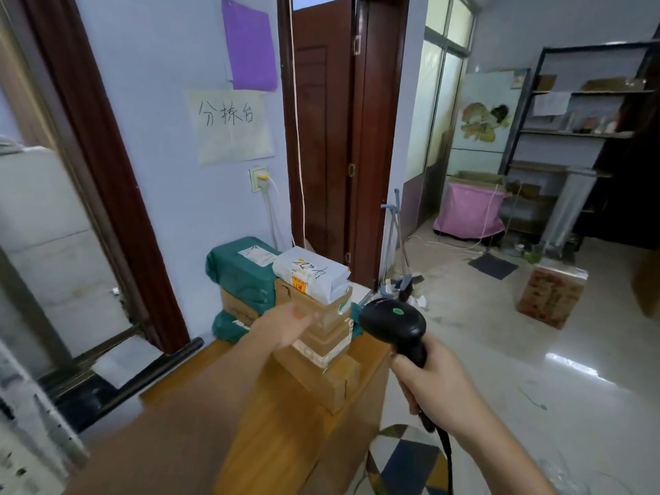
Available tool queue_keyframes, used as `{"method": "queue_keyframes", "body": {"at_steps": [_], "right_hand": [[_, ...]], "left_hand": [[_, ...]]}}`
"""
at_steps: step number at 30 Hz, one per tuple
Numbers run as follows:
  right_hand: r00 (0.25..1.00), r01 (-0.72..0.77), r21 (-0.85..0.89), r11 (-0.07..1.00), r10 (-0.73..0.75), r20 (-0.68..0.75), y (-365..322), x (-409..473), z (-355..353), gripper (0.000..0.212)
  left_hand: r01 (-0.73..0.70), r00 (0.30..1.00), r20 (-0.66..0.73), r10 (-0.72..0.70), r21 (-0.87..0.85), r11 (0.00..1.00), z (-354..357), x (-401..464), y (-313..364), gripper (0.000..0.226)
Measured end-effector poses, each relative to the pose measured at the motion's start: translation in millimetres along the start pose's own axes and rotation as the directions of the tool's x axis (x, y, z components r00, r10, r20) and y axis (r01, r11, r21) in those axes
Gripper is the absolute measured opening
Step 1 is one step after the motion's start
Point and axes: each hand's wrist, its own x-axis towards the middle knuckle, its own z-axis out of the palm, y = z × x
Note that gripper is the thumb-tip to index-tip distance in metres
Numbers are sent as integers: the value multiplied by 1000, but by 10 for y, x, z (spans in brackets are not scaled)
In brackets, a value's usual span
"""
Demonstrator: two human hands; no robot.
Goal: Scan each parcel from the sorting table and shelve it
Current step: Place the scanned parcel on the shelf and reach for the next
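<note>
Our right hand [434, 378] grips the scanner [396, 325], while our left hand [285, 325] reaches flat-fingered to the cardboard boxes [321, 355]. The parcels are stacked on the wooden table [278, 423] by the wall.

A wooden sorting table [271, 434] carries stacked parcels at its far end: cardboard boxes [321, 373] nearest, green-wrapped parcels [243, 276] behind them by the wall.
</note>
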Motion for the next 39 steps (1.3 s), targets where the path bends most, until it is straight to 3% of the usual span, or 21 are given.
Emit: {"method": "queue_keyframes", "body": {"at_steps": [9,15,25,29,35,39], "right_hand": [[994,42,-14,999,-40,105,-2,1143,-143,4],[994,38,-22,999,-36,100,70,1808,20,6],[992,-41,-26,999,44,120,205,2553,99,1],[989,-38,0,999,38,145,217,2800,78,5],[967,-28,27,999,21,254,188,3068,-1,3],[954,-23,30,999,13,299,235,3184,-64,3]], "left_hand": [[174,968,-114,-225,-346,922,-157,958,107,72],[272,922,-112,-372,-496,824,-329,1683,-92,86],[439,876,21,-482,-450,778,-317,2381,-71,114],[400,902,4,-432,-387,831,-324,2517,-81,119],[432,867,-11,-498,-480,763,-277,2640,-42,143],[414,864,-46,-502,-502,760,-257,2671,-22,131]]}}
